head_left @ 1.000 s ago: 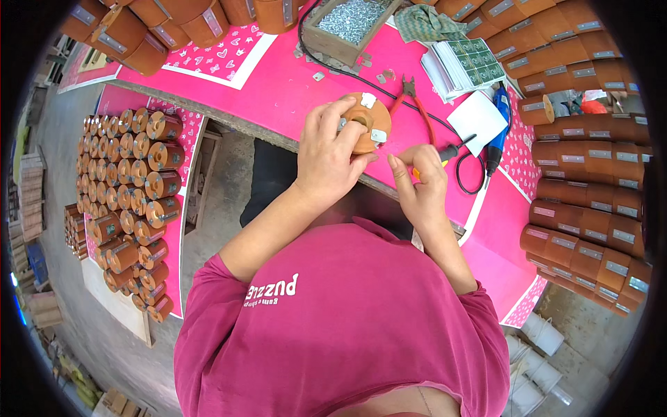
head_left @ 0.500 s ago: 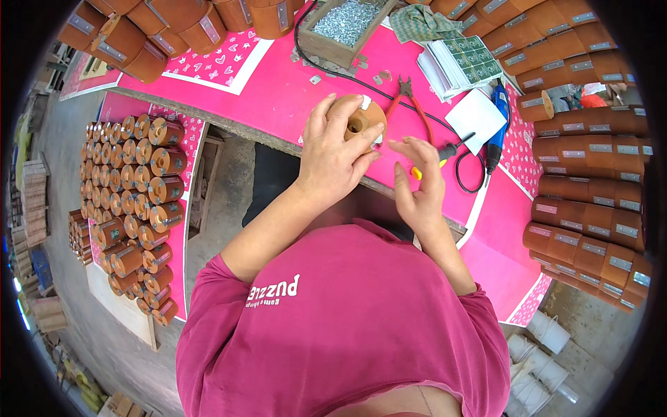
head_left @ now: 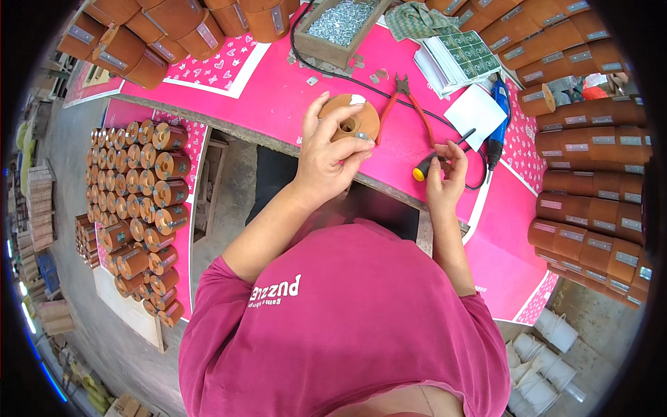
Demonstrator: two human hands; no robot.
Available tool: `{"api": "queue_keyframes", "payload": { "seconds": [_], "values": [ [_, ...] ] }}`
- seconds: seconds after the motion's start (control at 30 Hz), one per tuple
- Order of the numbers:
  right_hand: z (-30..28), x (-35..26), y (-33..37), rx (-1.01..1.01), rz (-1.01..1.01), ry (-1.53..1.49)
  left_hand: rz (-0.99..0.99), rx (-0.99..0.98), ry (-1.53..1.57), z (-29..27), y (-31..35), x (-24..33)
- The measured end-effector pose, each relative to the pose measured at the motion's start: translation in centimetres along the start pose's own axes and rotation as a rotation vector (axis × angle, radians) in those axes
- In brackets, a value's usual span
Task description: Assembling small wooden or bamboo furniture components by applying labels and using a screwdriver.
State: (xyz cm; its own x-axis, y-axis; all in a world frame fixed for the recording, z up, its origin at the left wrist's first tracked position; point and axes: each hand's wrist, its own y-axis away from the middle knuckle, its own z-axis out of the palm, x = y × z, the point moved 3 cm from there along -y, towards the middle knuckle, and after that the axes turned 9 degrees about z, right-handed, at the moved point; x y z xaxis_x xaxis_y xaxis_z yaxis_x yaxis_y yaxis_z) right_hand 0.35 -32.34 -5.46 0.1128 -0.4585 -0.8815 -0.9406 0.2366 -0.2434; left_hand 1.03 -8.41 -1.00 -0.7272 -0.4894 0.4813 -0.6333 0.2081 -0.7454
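A round wooden cylinder (head_left: 364, 119) with a hole in its top stands on the pink table near its front edge. My left hand (head_left: 326, 156) is closed around its left side, fingers along the rim. By the thumb and forefinger a small metal plate (head_left: 362, 135) lies at the cylinder's near edge. A white patch (head_left: 357, 99) shows on the far rim. To the right, my right hand (head_left: 448, 177) grips a screwdriver (head_left: 425, 167) by its black and yellow handle, the dark shaft pointing away to the right. Beyond lie red-handled pliers (head_left: 403, 101), partly spread.
A wooden box (head_left: 326, 50) of small screws stands at the back, with metal plates (head_left: 381, 74) scattered nearby. Stacked cards (head_left: 458, 59), a white paper (head_left: 476, 117) and a corded blue power screwdriver (head_left: 497, 128) lie right. Wooden cylinders (head_left: 590, 181) are stacked right, back left and on a lower left table.
My right hand has moved right and down and closed on the screwdriver, which was lying on the table. My left hand's fingers have shifted, uncovering more of the cylinder's top.
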Motion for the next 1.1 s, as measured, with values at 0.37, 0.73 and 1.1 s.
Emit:
{"api": "queue_keyframes", "payload": {
  "seconds": [0.37,0.73,1.1],
  "values": [
    [-1.2,4.1,-1.0,0.182,0.09,-0.05,-0.182,-0.081,-0.152,-1.1,-1.1,1.2],
    [-1.0,4.5,-1.3,0.171,0.093,0.039,-0.192,-0.094,-0.166,-1.2,-1.8,1.9],
    [-1.3,5.5,-1.3,0.158,0.042,0.14,-0.157,0.026,-0.263,-0.1,-1.3,1.6]
  ]
}}
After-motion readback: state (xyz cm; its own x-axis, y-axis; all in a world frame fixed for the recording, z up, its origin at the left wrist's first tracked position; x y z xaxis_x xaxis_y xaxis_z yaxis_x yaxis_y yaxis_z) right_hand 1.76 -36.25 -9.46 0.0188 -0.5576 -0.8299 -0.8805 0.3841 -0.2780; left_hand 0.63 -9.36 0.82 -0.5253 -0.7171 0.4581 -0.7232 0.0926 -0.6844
